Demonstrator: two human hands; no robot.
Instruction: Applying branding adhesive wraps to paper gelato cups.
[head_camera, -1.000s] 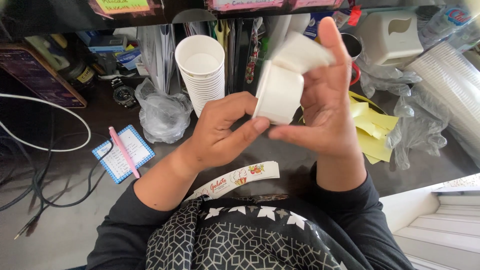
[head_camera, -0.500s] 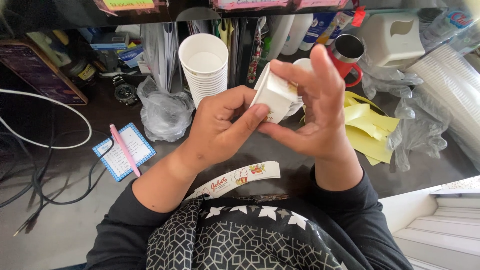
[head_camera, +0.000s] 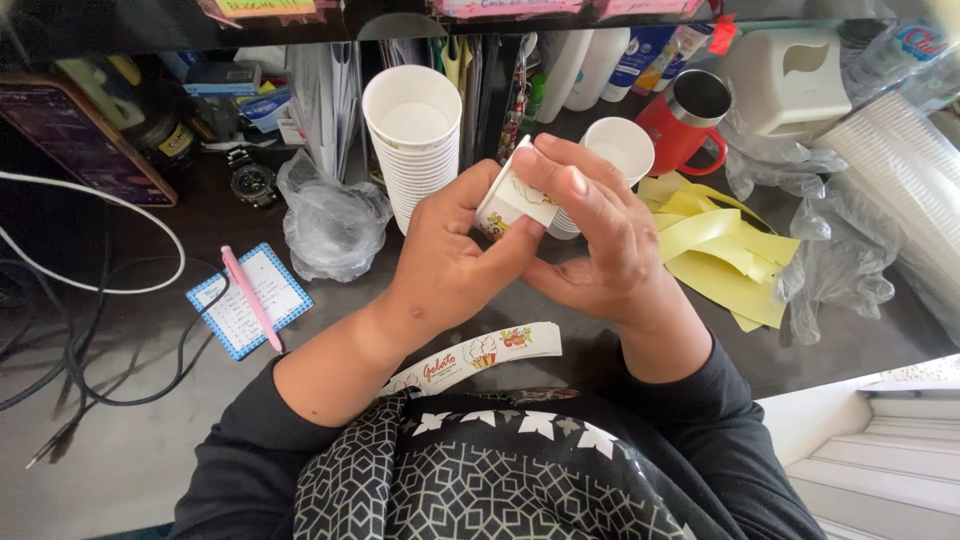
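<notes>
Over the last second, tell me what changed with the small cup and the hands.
The small paper cup was turned and brought lower between both hands: its white side faced the camera before, and now the printed side shows. The right hand curled its fingers over it; the left hand kept its grip. The tall cup stack, pink pen and printed strip stayed put.

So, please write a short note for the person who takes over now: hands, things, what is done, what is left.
Left hand: grips the small white paper cup, thumb pressing its printed side.
Right hand: fingers over the same cup.
Stack of white cups stands behind the hands; yellow paper strips lie right; printed sticker strips lie near the body.
Done: a printed strip is partly on the cup.
Left: cannot tell how far it is wrapped.
</notes>
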